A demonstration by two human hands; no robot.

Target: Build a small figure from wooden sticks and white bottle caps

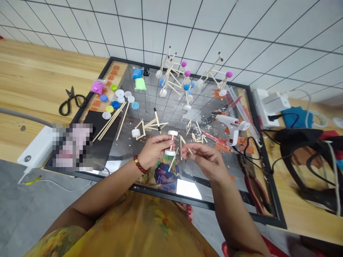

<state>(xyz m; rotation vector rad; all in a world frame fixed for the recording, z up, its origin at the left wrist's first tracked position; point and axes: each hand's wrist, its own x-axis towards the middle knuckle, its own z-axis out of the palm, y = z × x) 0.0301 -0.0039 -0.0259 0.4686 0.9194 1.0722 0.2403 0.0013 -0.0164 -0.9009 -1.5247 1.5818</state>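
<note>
White tiles [187, 21] rise beyond the left hand [157, 148] and the right hand [207, 160], and a wooden table [32, 75] runs out to either side of them. Under both lies a glossy, black-framed board [155, 98], littered with pale crumbs ahead of the right hand. Left of the left hand, a black sheet [104, 150] covers part of it. Past the fingertips, well apart, stand stick figures [168, 74] bearing magenta and blue balls. Red-handled pliers [250, 174] lie right of the right hand, a white glue gun [230, 122] ahead of them; black scissors [71, 96] rest far left of the left hand. Just ahead of that hand sits a stick frame [146, 126]. Loose sticks [111, 121] lie farther left, partly on the sheet. Between thumb and fingers, the left hand pinches a short axle [170, 147] with a white disc at each end. Near it, the right hand's thumb and fingertips press together on angled sticks [183, 140]. Smallest, coloured caps [120, 93] lie scattered beyond the loose sticks.
</note>
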